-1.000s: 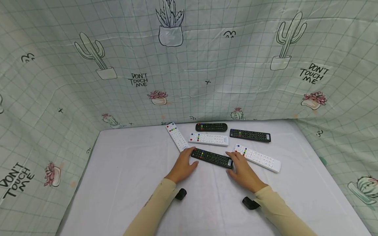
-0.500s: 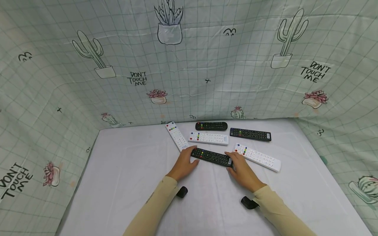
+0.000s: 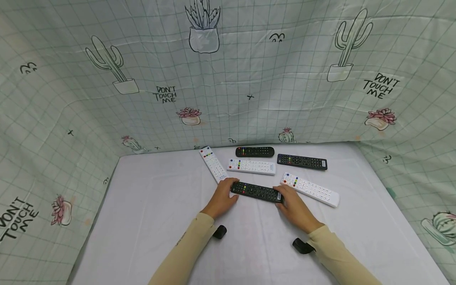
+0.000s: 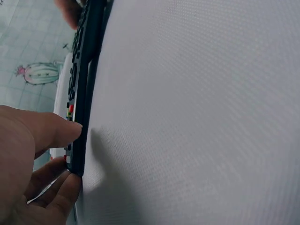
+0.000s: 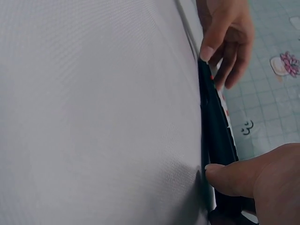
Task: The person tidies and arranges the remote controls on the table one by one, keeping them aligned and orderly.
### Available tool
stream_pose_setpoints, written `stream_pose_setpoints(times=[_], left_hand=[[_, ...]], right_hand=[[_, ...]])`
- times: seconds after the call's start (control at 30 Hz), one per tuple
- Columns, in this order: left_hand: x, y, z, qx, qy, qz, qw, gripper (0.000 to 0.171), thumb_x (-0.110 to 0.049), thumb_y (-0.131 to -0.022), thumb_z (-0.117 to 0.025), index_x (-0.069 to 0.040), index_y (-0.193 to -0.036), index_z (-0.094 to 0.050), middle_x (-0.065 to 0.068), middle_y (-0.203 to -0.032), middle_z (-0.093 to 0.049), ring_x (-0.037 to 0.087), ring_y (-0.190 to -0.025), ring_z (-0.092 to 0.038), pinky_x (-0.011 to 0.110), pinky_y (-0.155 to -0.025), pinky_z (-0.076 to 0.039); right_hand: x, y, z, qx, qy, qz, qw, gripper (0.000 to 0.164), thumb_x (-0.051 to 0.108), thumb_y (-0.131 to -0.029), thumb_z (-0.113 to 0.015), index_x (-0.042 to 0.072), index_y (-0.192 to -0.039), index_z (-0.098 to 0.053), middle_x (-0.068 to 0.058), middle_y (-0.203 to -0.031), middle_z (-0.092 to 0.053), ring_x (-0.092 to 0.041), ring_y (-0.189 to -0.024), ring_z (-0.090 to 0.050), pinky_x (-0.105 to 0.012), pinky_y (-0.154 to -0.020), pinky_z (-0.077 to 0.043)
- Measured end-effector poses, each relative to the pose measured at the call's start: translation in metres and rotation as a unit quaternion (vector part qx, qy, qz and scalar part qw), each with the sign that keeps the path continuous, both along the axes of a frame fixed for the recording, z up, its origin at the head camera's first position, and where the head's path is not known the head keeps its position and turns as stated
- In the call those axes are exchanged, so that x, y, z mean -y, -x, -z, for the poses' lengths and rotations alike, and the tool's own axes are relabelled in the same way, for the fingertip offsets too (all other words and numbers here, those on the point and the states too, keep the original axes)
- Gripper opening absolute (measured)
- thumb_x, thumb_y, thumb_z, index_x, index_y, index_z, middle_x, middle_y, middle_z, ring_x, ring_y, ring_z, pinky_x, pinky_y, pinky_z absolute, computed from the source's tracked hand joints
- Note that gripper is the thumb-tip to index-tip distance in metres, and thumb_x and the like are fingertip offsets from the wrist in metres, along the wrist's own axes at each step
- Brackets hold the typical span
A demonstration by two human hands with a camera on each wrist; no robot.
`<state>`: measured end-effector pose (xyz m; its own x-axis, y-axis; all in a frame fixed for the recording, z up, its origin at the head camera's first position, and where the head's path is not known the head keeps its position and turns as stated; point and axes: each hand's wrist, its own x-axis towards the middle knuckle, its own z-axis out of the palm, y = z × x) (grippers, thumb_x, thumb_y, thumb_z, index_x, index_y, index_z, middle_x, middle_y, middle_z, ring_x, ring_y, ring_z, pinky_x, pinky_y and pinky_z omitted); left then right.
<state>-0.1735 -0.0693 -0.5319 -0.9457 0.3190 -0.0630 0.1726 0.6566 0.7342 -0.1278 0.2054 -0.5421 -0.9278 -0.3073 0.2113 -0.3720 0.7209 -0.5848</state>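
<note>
I see a black remote control (image 3: 255,191) just below the frame's centre, its ends pinched by the fingers of the left hand (image 3: 221,198) and right hand (image 3: 295,208). Three white remotes (image 3: 251,166) and two other black remotes (image 3: 302,162) lie above and beside it.

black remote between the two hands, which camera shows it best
The head view: the black remote shows its button face almost whole there. The left wrist view catches it nearly edge-on; the right wrist view shows mainly its dark side.
</note>
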Motion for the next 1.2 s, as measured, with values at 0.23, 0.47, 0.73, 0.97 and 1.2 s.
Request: stream_pose_setpoints(times=[0.23, 0.47, 0.73, 0.97, 1.2], left_hand=[[0.002, 0.000, 0.000, 0.005, 0.004, 0.008, 0.9999, 0.058, 0.007, -0.093, -0.074, -0.002, -0.147, -0.054, 0.016, -0.146, -0.056, 0.031, -0.131, -0.054, 0.043, -0.111, -0.050], [0.004, 0.000, -0.002, 0.032, -0.010, -0.011, 0.9994, 0.060, 0.009, -0.090, -0.076, -0.004, -0.145, -0.057, 0.015, -0.138, -0.061, 0.028, -0.121, -0.059, 0.041, -0.107, -0.052], [0.010, -0.008, -0.001, 0.047, -0.042, -0.025, 0.9977, 0.058, 0.010, -0.087, -0.078, -0.003, -0.141, -0.060, 0.015, -0.139, -0.061, 0.026, -0.116, -0.060, 0.042, -0.104, -0.054], [0.018, -0.017, -0.001, 0.038, -0.062, -0.016, 0.9972, 0.057, 0.011, -0.086, -0.078, -0.002, -0.139, -0.061, 0.016, -0.138, -0.061, 0.027, -0.117, -0.061, 0.042, -0.104, -0.054], [0.032, -0.024, -0.001, 0.029, -0.075, 0.002, 0.9967, 0.056, 0.012, -0.085, -0.078, 0.000, -0.137, -0.061, 0.016, -0.133, -0.061, 0.028, -0.115, -0.062, 0.041, -0.102, -0.056]], right_hand=[[-0.001, -0.002, -0.001, 0.014, 0.008, -0.002, 1.000, 0.053, -0.011, -0.087, -0.076, -0.011, -0.137, -0.059, -0.030, -0.136, -0.060, -0.051, -0.136, -0.052, -0.062, -0.118, -0.039], [-0.002, -0.004, -0.001, 0.021, 0.018, -0.002, 1.000, 0.052, -0.011, -0.087, -0.076, -0.010, -0.137, -0.060, -0.026, -0.133, -0.062, -0.048, -0.132, -0.056, -0.061, -0.116, -0.042], [-0.002, -0.007, 0.000, 0.031, 0.032, -0.006, 0.999, 0.053, -0.012, -0.085, -0.077, -0.009, -0.136, -0.061, -0.024, -0.130, -0.065, -0.044, -0.126, -0.061, -0.059, -0.111, -0.047], [0.001, -0.011, -0.003, 0.049, 0.047, -0.009, 0.998, 0.054, -0.011, -0.084, -0.079, -0.008, -0.135, -0.062, -0.021, -0.129, -0.066, -0.041, -0.123, -0.063, -0.057, -0.107, -0.049], [0.010, -0.018, -0.006, 0.059, 0.042, -0.012, 0.997, 0.056, -0.008, -0.083, -0.081, -0.007, -0.135, -0.063, -0.019, -0.129, -0.068, -0.035, -0.119, -0.065, -0.052, -0.099, -0.055]])
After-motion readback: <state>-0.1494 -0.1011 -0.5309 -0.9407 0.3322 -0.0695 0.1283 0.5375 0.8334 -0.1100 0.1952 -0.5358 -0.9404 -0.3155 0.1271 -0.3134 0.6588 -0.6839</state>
